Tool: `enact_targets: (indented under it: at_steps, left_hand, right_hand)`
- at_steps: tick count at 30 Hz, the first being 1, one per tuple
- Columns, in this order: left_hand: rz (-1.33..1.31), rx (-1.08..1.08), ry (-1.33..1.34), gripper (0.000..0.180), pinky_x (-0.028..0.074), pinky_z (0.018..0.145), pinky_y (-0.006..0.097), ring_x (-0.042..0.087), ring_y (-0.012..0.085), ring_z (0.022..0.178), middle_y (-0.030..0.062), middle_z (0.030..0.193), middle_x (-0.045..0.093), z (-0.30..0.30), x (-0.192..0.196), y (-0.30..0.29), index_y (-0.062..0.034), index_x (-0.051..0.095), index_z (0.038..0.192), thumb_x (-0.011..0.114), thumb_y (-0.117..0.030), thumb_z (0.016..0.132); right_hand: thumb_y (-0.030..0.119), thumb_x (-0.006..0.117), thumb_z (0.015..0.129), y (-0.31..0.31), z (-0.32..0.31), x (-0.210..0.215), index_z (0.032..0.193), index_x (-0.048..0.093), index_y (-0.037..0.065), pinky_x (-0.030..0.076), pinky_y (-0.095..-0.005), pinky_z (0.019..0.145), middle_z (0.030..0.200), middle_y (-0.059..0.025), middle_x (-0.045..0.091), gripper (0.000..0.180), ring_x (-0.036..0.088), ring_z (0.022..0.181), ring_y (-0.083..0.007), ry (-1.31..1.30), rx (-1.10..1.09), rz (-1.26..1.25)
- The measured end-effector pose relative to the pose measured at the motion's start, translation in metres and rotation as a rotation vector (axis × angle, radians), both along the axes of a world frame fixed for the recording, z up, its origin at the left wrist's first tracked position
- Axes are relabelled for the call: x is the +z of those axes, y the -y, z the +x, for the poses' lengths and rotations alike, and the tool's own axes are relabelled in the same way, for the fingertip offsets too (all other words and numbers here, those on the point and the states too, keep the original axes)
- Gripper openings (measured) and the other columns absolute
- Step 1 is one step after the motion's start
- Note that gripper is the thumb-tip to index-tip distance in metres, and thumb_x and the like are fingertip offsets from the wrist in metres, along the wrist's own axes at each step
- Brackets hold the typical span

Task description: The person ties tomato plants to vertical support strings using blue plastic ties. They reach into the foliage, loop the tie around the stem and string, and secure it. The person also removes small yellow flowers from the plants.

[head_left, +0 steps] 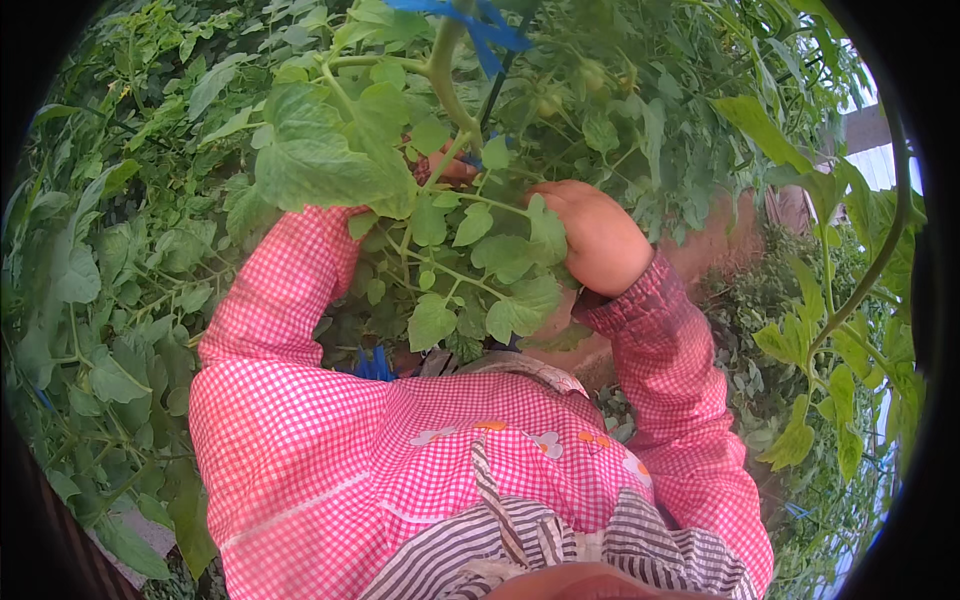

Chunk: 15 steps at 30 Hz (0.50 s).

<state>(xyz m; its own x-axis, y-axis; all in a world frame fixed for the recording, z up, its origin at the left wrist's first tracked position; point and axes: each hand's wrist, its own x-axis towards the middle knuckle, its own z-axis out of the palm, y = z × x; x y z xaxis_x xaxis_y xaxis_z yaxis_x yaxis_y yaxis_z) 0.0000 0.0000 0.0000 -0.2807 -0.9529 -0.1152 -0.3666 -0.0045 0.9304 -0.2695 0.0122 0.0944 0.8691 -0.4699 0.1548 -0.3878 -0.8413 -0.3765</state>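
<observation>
Both my arms, in pink checked sleeves, reach forward into a tomato plant. Its thick green stem (447,75) slants down between my hands, with broad leaves (325,150) in front of them. My left hand (455,172) shows only in part behind the stem and leaves; its fingers look bent, but their grip is hidden. A bit of blue shows beside it. My right hand (602,238) bends inward at the wrist, to the right of the stem. Leaves cover its fingers, so I cannot see what it touches. A blue ribbon (482,35) is tied around the upper stem.
Dense tomato foliage (110,260) crowds the left side and the far end. Small green tomatoes (590,75) hang beyond my right hand. A curved stem (890,240) with leaves arches at the right. Near my waist is a tuft of blue strips (373,364). Brown soil (725,235) shows at the right.
</observation>
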Motion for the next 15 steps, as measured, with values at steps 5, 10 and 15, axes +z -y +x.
enact_targets:
  at_steps: [5, 10, 15]
  left_hand:
    - [0.017, -0.008, -0.079, 0.044, 0.050, 0.079, 0.033, 0.062, 0.0201, 0.092, 0.0134, 0.102, 0.064, 0.005, -0.033, 0.018, -0.0014, 0.061, 0.113, 0.069, -0.031, 0.081]
    - [0.227, -0.084, -0.206, 0.031, 0.050, 0.086, 0.036, 0.062, 0.0222, 0.098, 0.0137, 0.108, 0.063, 0.010, -0.032, 0.030, 0.0000, 0.060, 0.115, 0.063, -0.014, 0.087]
    - [0.273, -0.234, -0.242, 0.034, 0.047, 0.091, 0.041, 0.058, 0.0294, 0.104, 0.0202, 0.115, 0.057, 0.022, -0.033, 0.037, 0.0094, 0.055, 0.114, 0.063, -0.007, 0.086]
  right_hand:
    - [0.007, 0.056, 0.070, 0.002, -0.007, -0.015, 0.095, 0.061, 0.003, 0.047, -0.0410, 0.085, 0.096, -0.0141, 0.061, 0.026, 0.057, 0.094, -0.0341, 0.088, -0.018, -0.079]
    - [0.003, 0.055, 0.069, -0.002, -0.013, -0.015, 0.102, 0.059, 0.002, 0.045, -0.0417, 0.087, 0.104, -0.0150, 0.060, 0.033, 0.055, 0.100, -0.0351, 0.087, -0.046, -0.112]
    - [0.002, 0.055, 0.069, -0.008, -0.017, -0.017, 0.101, 0.059, 0.002, 0.045, -0.0421, 0.087, 0.106, -0.0172, 0.060, 0.033, 0.054, 0.101, -0.0367, 0.036, -0.071, -0.061]
